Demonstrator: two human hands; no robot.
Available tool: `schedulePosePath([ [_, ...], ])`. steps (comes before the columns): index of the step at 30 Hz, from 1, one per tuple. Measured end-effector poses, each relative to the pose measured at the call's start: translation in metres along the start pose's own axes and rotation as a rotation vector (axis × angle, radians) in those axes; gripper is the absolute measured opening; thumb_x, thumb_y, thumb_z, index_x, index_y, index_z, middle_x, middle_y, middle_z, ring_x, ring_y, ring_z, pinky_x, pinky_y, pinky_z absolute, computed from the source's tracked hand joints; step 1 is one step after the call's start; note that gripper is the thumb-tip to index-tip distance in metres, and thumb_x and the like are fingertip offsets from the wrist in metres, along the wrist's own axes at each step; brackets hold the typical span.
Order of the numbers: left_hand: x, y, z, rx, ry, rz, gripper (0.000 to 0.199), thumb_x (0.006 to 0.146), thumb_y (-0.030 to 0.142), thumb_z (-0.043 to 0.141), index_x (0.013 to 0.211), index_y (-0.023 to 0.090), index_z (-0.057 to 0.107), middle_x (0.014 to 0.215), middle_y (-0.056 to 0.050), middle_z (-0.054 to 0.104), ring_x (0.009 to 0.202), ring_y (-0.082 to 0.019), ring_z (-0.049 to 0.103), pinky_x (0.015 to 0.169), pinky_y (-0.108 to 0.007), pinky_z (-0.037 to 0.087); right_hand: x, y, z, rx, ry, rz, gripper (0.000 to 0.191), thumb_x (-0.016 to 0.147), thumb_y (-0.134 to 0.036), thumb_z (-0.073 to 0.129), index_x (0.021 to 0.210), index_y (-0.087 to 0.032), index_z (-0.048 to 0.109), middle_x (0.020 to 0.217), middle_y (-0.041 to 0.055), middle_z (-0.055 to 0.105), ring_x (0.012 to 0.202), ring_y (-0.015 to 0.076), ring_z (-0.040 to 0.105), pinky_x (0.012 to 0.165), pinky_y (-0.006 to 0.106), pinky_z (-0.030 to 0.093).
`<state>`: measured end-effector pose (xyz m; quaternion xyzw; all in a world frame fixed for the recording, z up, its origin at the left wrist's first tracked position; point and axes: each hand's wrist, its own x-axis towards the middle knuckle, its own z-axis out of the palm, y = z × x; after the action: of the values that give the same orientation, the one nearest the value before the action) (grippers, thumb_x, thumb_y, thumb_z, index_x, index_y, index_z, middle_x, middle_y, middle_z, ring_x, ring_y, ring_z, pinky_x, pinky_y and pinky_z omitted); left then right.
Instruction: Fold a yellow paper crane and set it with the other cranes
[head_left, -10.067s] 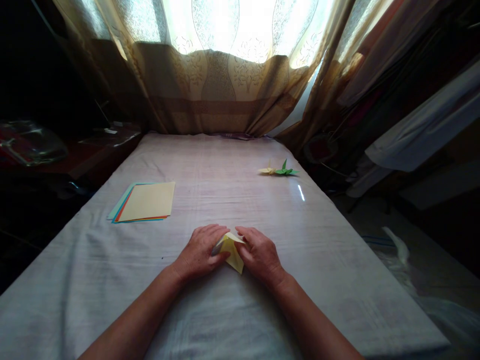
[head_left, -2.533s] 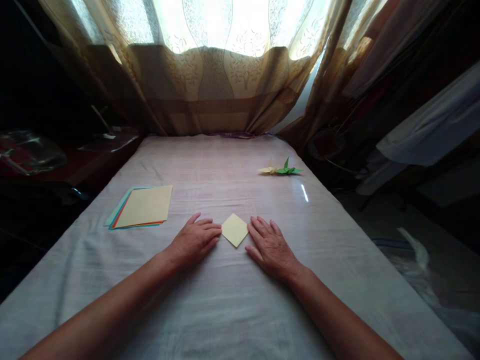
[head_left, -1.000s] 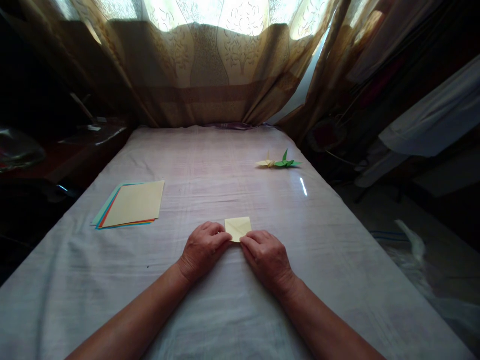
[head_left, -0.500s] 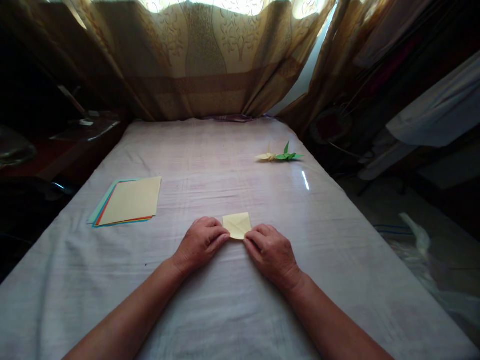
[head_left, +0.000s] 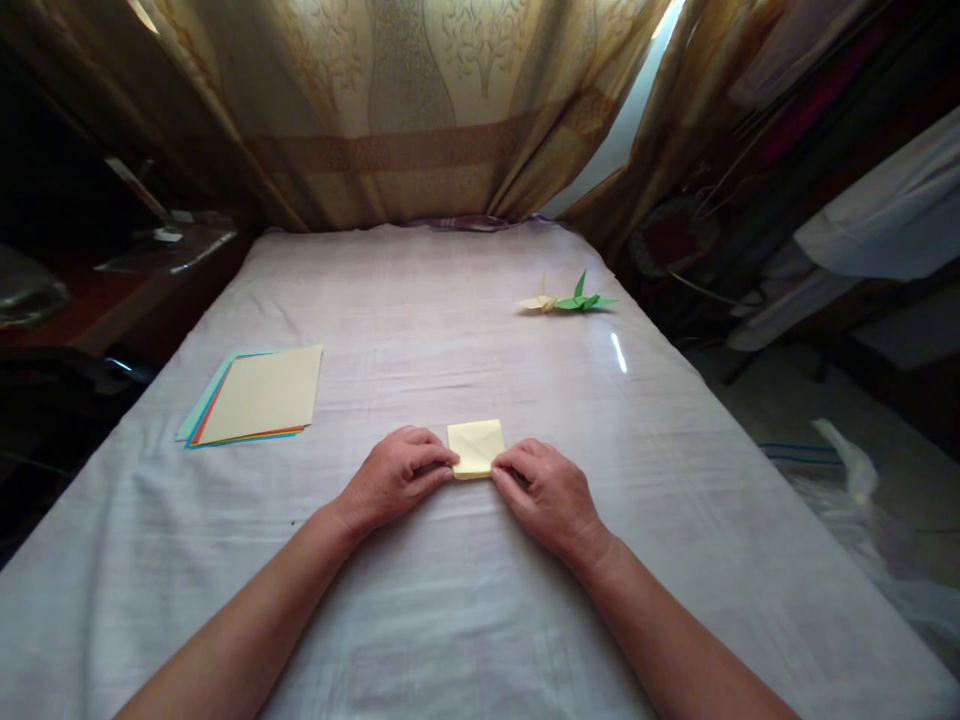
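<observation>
A small folded square of pale yellow paper lies on the white cloth in front of me, with faint creases across its top. My left hand pinches its near left corner between thumb and fingers. On the other side, my right hand pinches the near right corner. Along the near edge, between the two hands, the layers stand slightly apart.
A stack of coloured paper sheets, cream on top, lies to the left. Toward the back right, a cream folded bird touches a green one. A patterned curtain hangs beyond the cloth-covered surface.
The near edge of the yellow paper, curved before, now looks straighter and flatter. Both hands still hold its near corners. The view has tilted down slightly.
</observation>
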<state>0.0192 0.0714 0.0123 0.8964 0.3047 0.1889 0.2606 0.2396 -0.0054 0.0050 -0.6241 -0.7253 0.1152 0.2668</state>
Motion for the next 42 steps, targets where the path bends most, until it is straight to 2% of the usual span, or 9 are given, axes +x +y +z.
schedulePosePath([
  [12,0.001,0.004,-0.003,-0.053,-0.010,-0.059,0.020,0.087,0.029,0.062,0.102,0.022,0.072,0.094,-0.004,0.069,0.090,-0.018,0.061,0.081,-0.029,0.048,0.001,0.000,-0.001,0.092,0.001,0.032,0.014,0.085,-0.020,0.056,0.078,-0.023,0.068,0.079,0.0024,0.066,0.079,0.0177,0.060,0.072,0.027,0.044],
  [20,0.000,0.001,0.001,-0.024,0.029,-0.025,0.017,0.089,0.026,0.060,0.099,0.021,0.072,0.089,-0.004,0.070,0.085,-0.017,0.061,0.077,-0.027,0.047,0.001,-0.001,0.000,0.049,0.011,0.031,0.014,0.085,-0.020,0.057,0.079,-0.023,0.068,0.079,0.0018,0.066,0.079,0.0171,0.061,0.072,0.027,0.044],
  [24,0.000,0.000,0.006,0.055,0.086,-0.002,0.019,0.093,0.028,0.055,0.095,0.021,0.072,0.084,-0.004,0.068,0.080,-0.016,0.061,0.074,-0.027,0.047,0.001,-0.001,0.001,0.018,0.007,0.025,0.014,0.087,-0.020,0.057,0.079,-0.023,0.068,0.079,0.0015,0.066,0.079,0.0164,0.061,0.072,0.026,0.044],
  [30,0.000,0.005,0.013,0.215,0.140,0.032,0.019,0.094,0.027,0.053,0.094,0.020,0.070,0.088,-0.005,0.067,0.082,-0.018,0.060,0.074,-0.028,0.047,0.001,0.001,0.002,0.031,-0.011,0.024,0.015,0.089,-0.021,0.055,0.081,-0.022,0.067,0.081,0.0029,0.065,0.080,0.0177,0.059,0.074,0.027,0.042],
  [42,0.015,0.018,0.013,0.247,0.089,-0.194,0.018,0.091,0.029,0.055,0.080,0.020,0.065,0.083,-0.002,0.065,0.078,-0.016,0.059,0.070,-0.027,0.043,-0.002,-0.001,-0.011,0.044,-0.096,0.117,0.009,0.080,-0.014,0.061,0.079,-0.021,0.066,0.081,0.0014,0.064,0.078,0.0165,0.059,0.072,0.026,0.042],
])
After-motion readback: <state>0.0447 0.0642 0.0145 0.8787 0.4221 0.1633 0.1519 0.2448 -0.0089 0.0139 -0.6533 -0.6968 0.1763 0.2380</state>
